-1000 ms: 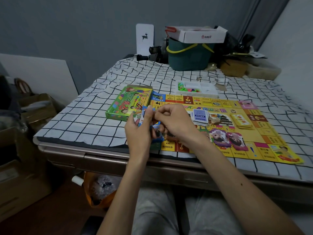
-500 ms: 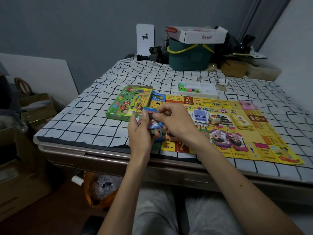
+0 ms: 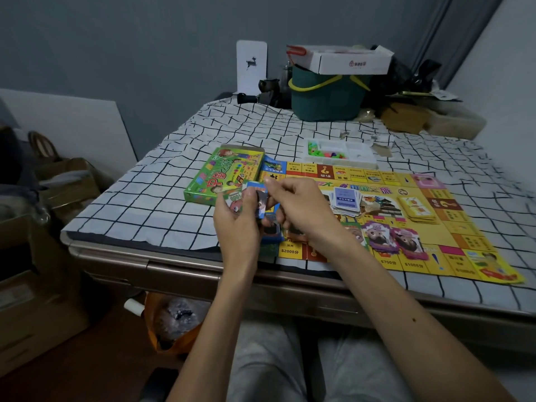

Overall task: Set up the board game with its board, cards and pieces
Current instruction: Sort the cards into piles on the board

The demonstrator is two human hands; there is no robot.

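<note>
A yellow game board (image 3: pixel 452 227) lies open on the checked cloth. My left hand (image 3: pixel 236 224) grips a small stack of picture cards (image 3: pixel 252 198) above the board's near left corner. My right hand (image 3: pixel 301 210) pinches the top edge of that stack from the right. On the board sit a blue-backed card pile (image 3: pixel 345 200), a yellow card pile (image 3: pixel 417 210) and two purple picture cards (image 3: pixel 394 239). The green game box (image 3: pixel 223 175) lies left of the board. A white tray of coloured pieces (image 3: pixel 339 153) sits behind the board.
A green bucket (image 3: pixel 324 97) with a white carton (image 3: pixel 348 60) on top stands at the back, with clutter to its right. Cardboard boxes (image 3: pixel 37 256) stand on the floor at the left. The table's front edge (image 3: pixel 179 268) runs just below my hands.
Both hands have shifted slightly while handling the stack; the cards in my left hand now fan a little higher and my right fingers have moved to the stack's top edge.
</note>
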